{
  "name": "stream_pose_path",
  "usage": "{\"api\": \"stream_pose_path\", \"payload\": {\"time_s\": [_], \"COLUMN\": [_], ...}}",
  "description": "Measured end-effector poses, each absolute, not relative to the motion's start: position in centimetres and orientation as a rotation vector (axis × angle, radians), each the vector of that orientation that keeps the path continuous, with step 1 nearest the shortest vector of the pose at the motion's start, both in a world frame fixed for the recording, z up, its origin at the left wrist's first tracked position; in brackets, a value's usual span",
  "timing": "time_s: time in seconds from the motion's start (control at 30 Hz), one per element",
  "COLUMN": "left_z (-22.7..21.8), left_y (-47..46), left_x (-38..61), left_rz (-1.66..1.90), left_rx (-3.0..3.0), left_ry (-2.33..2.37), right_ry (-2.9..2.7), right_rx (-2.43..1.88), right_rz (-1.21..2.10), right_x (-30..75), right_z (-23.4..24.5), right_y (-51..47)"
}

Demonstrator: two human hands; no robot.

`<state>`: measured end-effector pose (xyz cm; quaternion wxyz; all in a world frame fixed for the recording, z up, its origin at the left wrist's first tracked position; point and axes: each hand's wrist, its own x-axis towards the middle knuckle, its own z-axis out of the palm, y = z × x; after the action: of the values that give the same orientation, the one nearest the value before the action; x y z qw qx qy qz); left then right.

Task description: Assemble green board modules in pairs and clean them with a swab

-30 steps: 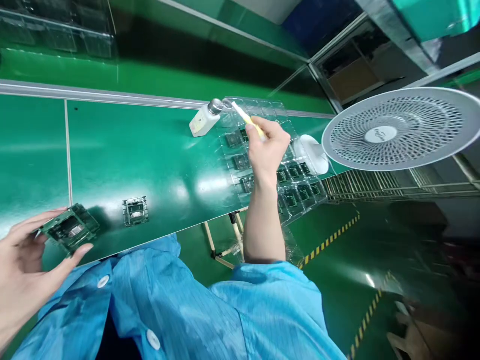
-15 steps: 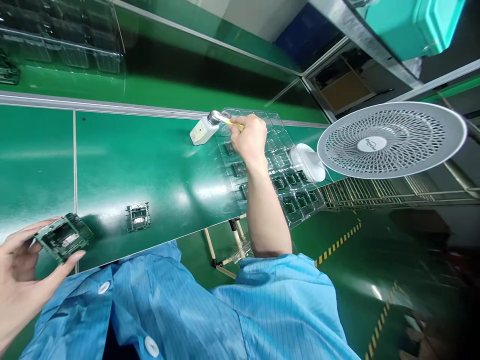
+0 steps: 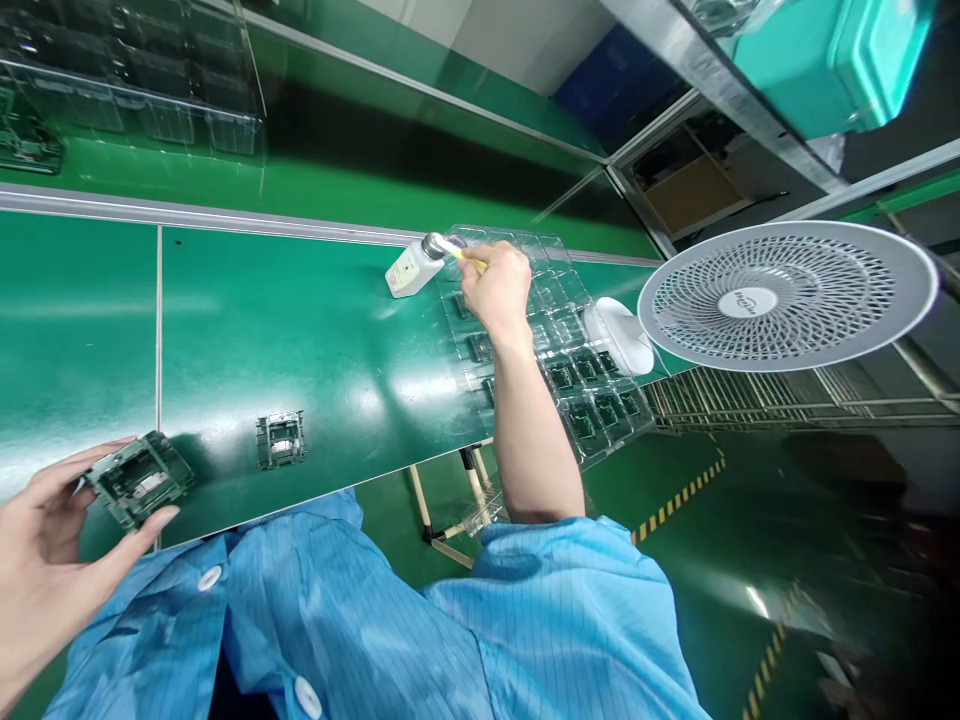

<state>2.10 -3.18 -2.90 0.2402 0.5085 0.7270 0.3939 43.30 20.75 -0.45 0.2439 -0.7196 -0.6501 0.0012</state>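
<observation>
Between the thumb and fingers of my left hand [image 3: 71,545] is a green circuit board assembly [image 3: 142,482] with an open middle, held tilted over the bench's front edge. A similar assembly [image 3: 281,440] lies on the green bench to its right. My right hand [image 3: 501,285] is closed on a small brush [image 3: 469,260] with a yellow handle and a pale front end. That end meets the metal top of a white dispenser bottle [image 3: 412,270]; the bristles are too small to make out. Beneath my right hand and forearm spreads a clear plastic tray [image 3: 551,250] with several boards in its pockets.
A grey fan [image 3: 787,295] with a white base [image 3: 619,335] stands right of the tray. Clear blister trays [image 3: 172,110] and another board [image 3: 26,140] sit on the raised shelf at the far left. A teal bin [image 3: 832,65] hangs over the upper right.
The view has shifted slightly, so everything sits a little lower and further right. Both hands keep their grips, and the brush end stays at the bottle's top.
</observation>
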Motion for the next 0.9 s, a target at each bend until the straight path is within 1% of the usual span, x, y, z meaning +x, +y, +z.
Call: {"api": "stream_pose_path", "payload": {"time_s": [0.2,0.27,0.4,0.53,0.67,0.8,0.9], "left_z": [-2.7,-2.8,-2.8,-2.8,-2.5,-2.0,-2.3], "left_y": [-2.9,-2.9,-2.9,-2.8,-2.5,-2.1,-2.1], "left_x": [2.9,2.9,2.7,2.7,3.1,3.7,3.9], "left_rz": [1.074,1.063,1.050,1.031,1.026,1.018,1.007], "left_rx": [1.289,1.265,1.218,1.229,1.194,1.137,1.113], "left_ry": [1.988,1.996,1.985,1.996,1.995,1.999,2.026], "right_ry": [-1.717,-1.574,-1.282,-1.190,-1.118,-1.069,-1.049], "right_rx": [-1.885,-1.801,-1.705,-1.676,-1.631,-1.539,-1.466], "right_rz": [0.004,0.138,0.529,0.675,0.737,0.729,0.706], "right_x": [43.8,43.9,43.8,43.6,43.6,43.9,43.8], "right_z": [-0.1,0.1,-0.2,-0.6,-0.4,0.1,-0.9], "right_y": [20.9,21.0,21.2,21.2,21.2,20.7,18.9]}}
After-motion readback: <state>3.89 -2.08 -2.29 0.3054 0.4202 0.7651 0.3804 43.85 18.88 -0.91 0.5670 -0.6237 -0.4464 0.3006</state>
